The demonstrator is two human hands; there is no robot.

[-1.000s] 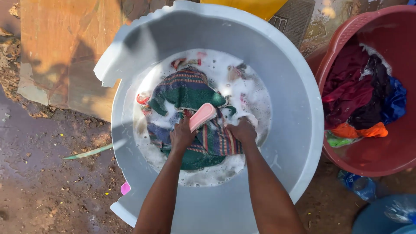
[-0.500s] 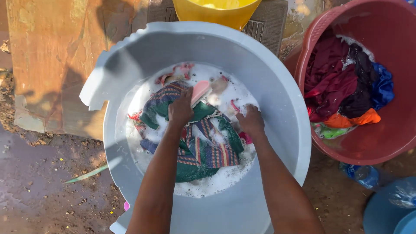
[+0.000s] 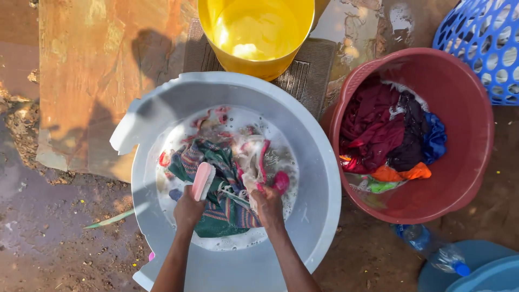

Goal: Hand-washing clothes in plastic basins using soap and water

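Yellow bucket (image 3: 256,35) at twelve o'clock; red basin (image 3: 465,157) of clothes at three; blue perforated basket (image 3: 481,43) at two.

A pink bar of soap (image 3: 203,180) stands tilted on the crumpled green striped cloth (image 3: 224,203), soaked in suds.

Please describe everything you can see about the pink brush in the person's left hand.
The pink brush is a small oblong scrubbing brush with a pale, plastic-looking back; its bristles are hidden. The left hand closes around its lower end, so most of its body sticks out above the fingers, tilted slightly to the right. It sits over the green striped cloth, which lies wet in soapy water inside the grey basin. Whether its underside presses on the cloth cannot be told.
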